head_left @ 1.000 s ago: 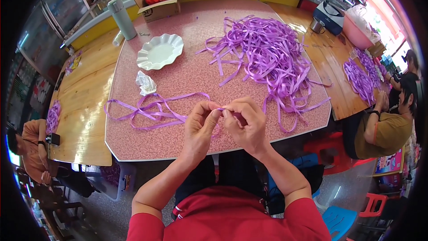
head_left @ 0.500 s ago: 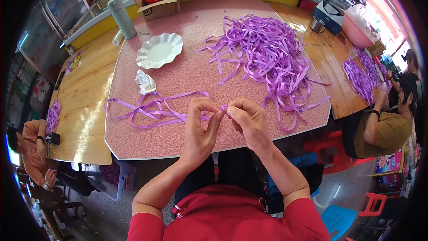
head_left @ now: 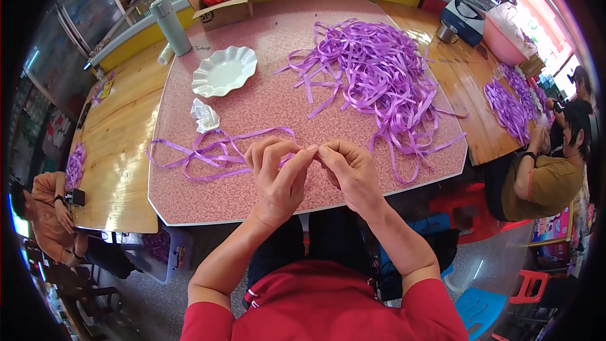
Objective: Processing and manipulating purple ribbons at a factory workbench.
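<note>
Our work is with ribbon [head_left: 218, 162], and by our reading one piece is partway done. Its purple loops lie on the table [head_left: 271, 95] inside the near left corner, and a length leads across to our left hand [head_left: 276, 183], passing behind the fingers. Our right hand [head_left: 353, 180] meets it above the near edge, around the middle. On both hands the thumb and forefinger are pinched tip to tip, apparently with a bit of ribbon between them. The tips hide that bit, so we cannot tell whether a knot or fold is finished. The other fingers of the left hand are spread and lifted; those of the right are curled in.

Much seems left: a big tangled pile [head_left: 385, 76] stretches along the right edge, from the far part down toward the near right corner. We cannot tell how much of it has been worked. The plate [head_left: 225, 72] and a wad of paper [head_left: 205, 115] sit near the left edge.

Compared with half a second ago, the left fingers have fanned out, and the purple bit that showed between the fingertips is now almost out of sight. The loops and the pile look unchanged.
</note>
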